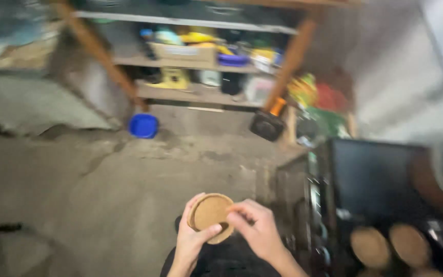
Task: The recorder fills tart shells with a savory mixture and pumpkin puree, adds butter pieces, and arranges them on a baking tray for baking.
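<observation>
Two hands at the bottom centre, the left hand (190,241) and the right hand (257,231), share one round brown disc (211,215). At least two similar brown discs (370,247) lie lower right. One blue bowl (143,125) sits on the floor, centre left.

The round tan disc (210,215) at lower centre looks matt and grainy, like cork or pressed fibre. The grey concrete floor (103,174) across the middle is rough and stained. The slanted brown shelf frame (98,51) at the top looks like bare wood. The blue bowl (143,125) below it seems smooth plastic.
</observation>
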